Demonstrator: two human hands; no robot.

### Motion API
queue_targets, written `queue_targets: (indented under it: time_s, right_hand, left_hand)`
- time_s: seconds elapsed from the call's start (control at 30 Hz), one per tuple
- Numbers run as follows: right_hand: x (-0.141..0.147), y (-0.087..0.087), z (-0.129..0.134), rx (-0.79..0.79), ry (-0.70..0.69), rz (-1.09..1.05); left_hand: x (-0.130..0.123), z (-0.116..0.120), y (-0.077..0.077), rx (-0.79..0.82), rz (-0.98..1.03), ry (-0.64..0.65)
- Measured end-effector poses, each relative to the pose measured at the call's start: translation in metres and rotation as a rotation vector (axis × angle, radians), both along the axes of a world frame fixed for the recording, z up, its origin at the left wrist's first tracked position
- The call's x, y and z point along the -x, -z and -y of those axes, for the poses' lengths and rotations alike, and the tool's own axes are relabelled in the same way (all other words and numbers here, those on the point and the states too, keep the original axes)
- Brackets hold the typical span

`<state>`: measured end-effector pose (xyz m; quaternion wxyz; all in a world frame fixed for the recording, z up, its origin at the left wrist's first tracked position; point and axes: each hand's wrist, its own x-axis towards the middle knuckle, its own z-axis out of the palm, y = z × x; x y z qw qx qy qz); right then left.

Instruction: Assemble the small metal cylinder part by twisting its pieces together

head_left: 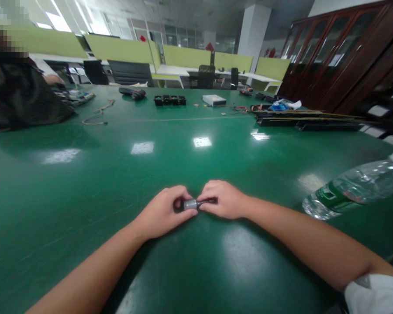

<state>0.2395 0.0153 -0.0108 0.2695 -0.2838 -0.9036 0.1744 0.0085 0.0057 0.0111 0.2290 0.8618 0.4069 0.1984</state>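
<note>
Low over the green table (118, 183), a small grey cylinder (190, 204) sits between the thumb and fingers of my left hand (165, 209). A thin dark stem (207, 201) reaches from the cylinder's right end into the pinch of my right hand (224, 198). Whether stem and cylinder are one piece, I cannot tell. My two hands nearly touch at the fingertips. The fingers hide part of both pieces.
A clear water bottle (350, 187) leans in from the right. Along the far side stand a row of black fans (170, 100), a white box (214, 100) and long black strips (301, 120). Another person (22, 87) is at the far left, near a loose cable (100, 111).
</note>
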Motion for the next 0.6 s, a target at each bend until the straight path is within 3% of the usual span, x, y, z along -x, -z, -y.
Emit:
queue_targets:
  time_s: [0.13, 0.6]
  right_hand:
    - [0.0008, -0.0025, 0.001, 0.048, 0.046, 0.018]
    - [0.0002, -0.0016, -0.0007, 0.016, 0.008, -0.008]
  left_hand:
    - [0.0002, 0.0, 0.0, -0.004, -0.011, 0.002]
    - [-0.0014, 0.0009, -0.0028, 0.021, 0.01, 0.0]
